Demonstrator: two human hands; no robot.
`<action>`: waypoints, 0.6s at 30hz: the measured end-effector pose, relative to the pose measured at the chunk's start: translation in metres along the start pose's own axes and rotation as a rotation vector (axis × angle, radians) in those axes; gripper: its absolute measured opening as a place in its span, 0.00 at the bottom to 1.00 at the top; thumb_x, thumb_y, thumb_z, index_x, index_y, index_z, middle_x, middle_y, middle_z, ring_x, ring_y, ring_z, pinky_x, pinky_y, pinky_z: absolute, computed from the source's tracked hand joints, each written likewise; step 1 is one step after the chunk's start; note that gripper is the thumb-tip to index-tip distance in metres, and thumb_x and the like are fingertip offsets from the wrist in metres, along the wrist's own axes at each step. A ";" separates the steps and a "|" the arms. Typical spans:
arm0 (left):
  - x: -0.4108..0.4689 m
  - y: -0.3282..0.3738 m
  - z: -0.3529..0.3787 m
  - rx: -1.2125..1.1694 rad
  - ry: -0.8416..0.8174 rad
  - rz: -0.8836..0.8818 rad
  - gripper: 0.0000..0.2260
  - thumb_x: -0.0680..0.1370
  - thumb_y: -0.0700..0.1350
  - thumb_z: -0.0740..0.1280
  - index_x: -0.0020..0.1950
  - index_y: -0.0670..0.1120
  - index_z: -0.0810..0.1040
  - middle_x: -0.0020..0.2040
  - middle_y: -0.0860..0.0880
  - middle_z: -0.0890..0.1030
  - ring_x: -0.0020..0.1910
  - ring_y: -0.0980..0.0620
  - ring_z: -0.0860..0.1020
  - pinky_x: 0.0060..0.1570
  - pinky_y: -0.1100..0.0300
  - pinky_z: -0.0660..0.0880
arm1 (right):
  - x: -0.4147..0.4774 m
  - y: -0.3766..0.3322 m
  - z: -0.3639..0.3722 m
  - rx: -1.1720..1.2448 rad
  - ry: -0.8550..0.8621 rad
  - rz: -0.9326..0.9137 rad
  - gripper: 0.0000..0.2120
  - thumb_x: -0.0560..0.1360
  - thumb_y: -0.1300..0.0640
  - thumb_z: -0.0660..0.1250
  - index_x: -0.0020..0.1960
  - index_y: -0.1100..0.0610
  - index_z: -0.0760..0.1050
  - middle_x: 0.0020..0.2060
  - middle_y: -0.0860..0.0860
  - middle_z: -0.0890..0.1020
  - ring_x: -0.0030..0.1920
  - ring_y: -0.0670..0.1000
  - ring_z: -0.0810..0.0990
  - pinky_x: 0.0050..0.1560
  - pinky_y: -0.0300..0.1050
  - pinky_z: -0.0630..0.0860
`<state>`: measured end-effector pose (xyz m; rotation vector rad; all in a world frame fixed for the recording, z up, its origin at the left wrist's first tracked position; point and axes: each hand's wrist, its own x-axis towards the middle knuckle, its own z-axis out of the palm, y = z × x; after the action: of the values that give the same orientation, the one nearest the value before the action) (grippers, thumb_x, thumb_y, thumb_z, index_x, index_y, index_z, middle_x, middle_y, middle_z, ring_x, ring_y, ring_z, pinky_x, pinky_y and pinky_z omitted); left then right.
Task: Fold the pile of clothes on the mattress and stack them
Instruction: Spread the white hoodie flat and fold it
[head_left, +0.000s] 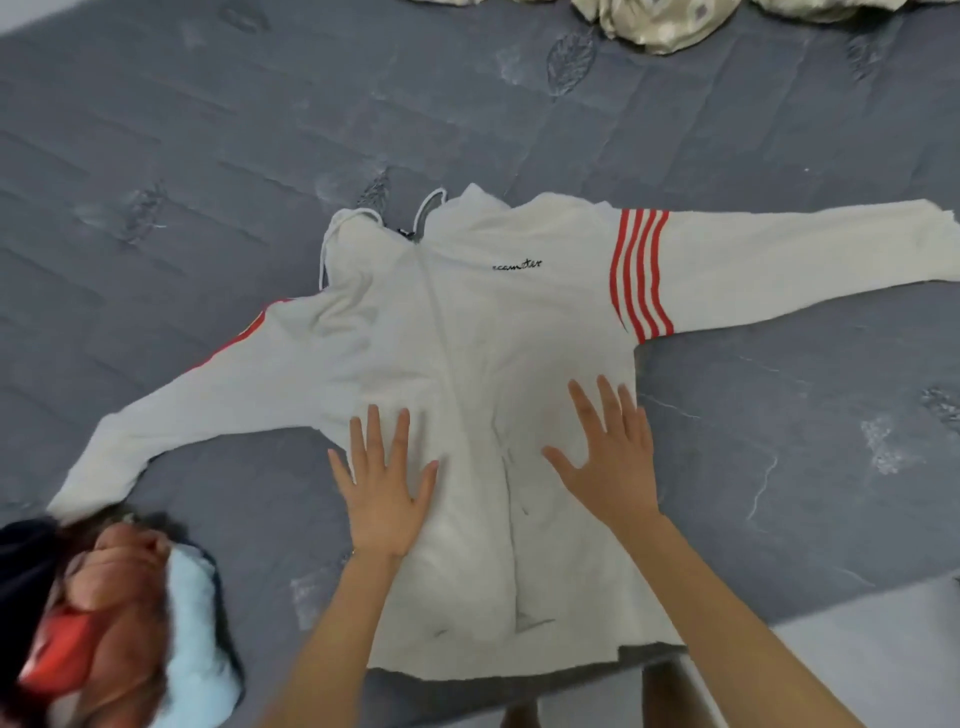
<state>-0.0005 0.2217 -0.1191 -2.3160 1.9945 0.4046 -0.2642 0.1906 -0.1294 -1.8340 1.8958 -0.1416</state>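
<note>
A white hoodie (483, 332) with red stripes on both sleeves lies spread flat, front up, on the grey mattress (208, 156). Its sleeves stretch out to the left and right, and its hem hangs at the near edge. My left hand (387, 493) presses flat on the lower left of the body, fingers straight and spread. On the lower right of the body my right hand (610, 462) rests flat in the same way. A pile of clothes (104, 618) in red, brown, black and light blue sits at the near left, touching the left cuff.
A crumpled beige patterned cloth (670, 21) lies at the far edge of the mattress. The mattress's near edge (831, 623) runs along the lower right, with floor below it.
</note>
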 end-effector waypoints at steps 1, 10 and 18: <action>-0.013 -0.010 0.004 -0.005 -0.011 -0.002 0.31 0.79 0.65 0.45 0.78 0.52 0.52 0.79 0.46 0.50 0.77 0.45 0.47 0.73 0.41 0.41 | -0.013 -0.002 0.005 0.002 -0.015 0.026 0.39 0.72 0.30 0.51 0.78 0.44 0.45 0.78 0.52 0.51 0.78 0.56 0.48 0.75 0.54 0.44; -0.130 -0.054 0.072 -0.221 -0.308 -0.381 0.36 0.79 0.58 0.60 0.78 0.47 0.43 0.78 0.43 0.52 0.76 0.43 0.53 0.73 0.43 0.53 | -0.096 0.039 0.038 0.070 -0.274 0.378 0.49 0.70 0.32 0.66 0.78 0.46 0.41 0.77 0.55 0.52 0.76 0.57 0.53 0.74 0.57 0.56; -0.184 -0.031 0.091 -0.365 -0.179 -0.358 0.38 0.72 0.52 0.74 0.75 0.42 0.60 0.72 0.37 0.63 0.70 0.36 0.61 0.64 0.39 0.66 | -0.154 0.062 0.055 0.080 -0.325 0.295 0.52 0.69 0.39 0.72 0.78 0.47 0.40 0.77 0.53 0.50 0.75 0.57 0.54 0.71 0.56 0.62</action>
<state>-0.0080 0.4234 -0.1673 -2.6580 1.4828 0.9728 -0.3020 0.3584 -0.1603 -1.4065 1.8688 0.1691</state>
